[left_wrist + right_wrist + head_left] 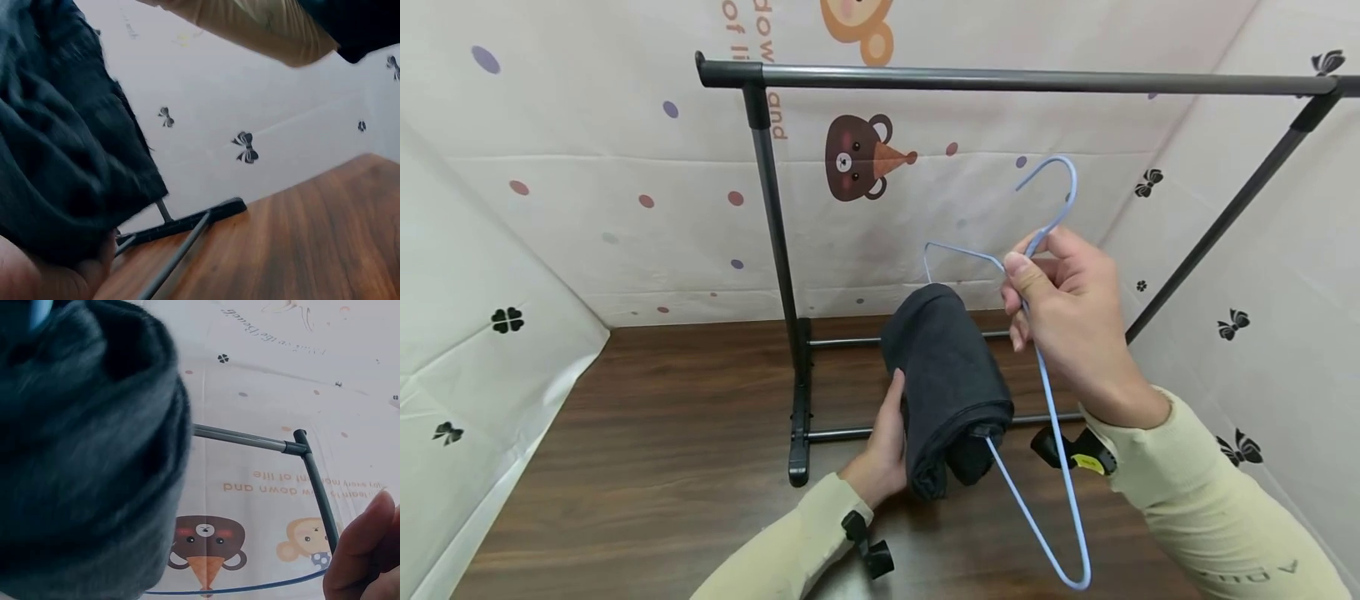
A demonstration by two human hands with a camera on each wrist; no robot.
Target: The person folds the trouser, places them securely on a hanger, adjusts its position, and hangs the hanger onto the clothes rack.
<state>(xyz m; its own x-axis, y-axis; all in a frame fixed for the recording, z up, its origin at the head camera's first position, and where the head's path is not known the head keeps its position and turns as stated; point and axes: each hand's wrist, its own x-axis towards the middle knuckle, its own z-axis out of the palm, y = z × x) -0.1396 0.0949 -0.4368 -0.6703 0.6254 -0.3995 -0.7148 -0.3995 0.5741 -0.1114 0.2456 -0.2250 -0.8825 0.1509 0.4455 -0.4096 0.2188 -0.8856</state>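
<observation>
A light blue wire hanger point(1051, 392) slants across the head view, hook upward. My right hand point(1067, 312) pinches it just below the hook between thumb and fingers. Over its lower bar hangs a folded dark grey garment point(951, 383), bunched into a thick bundle with its lower end rolled inward. My left hand point(886, 446) holds the bundle from the left side, thumb along the cloth and the other fingers hidden behind it. In the left wrist view the garment point(69, 137) rests against that hand; in the right wrist view the cloth point(94, 462) covers the left part.
A black clothes rack stands ahead, its top rail point(985, 80) beyond the hanger and its left upright point(775, 217) left of the bundle. Lower bars point(842, 342) run near the brown wood-grain floor point(647, 450). Printed white sheets point(647, 100) enclose the back and sides.
</observation>
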